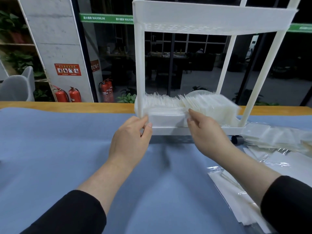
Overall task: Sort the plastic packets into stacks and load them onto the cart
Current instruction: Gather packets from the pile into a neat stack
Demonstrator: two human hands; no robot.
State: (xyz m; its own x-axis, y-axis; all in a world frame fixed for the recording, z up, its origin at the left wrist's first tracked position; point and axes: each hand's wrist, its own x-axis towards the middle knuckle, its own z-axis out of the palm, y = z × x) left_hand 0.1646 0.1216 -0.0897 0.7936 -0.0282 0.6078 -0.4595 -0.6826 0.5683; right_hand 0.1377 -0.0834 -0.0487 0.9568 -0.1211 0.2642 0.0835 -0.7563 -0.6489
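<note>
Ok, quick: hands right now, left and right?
Left hand: fingers curled on the packets at the cart shelf's left end.
Right hand: pinching the same row midway.

Clear plastic packets (170, 103) stand on edge in a packed row on the white cart's (194, 129) bottom shelf, centre frame — more packets (276, 137) lie loosely piled at right.

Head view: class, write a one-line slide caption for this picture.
Both hands, left and right, steady upright plastic packets on the white cart's bottom shelf.
</note>
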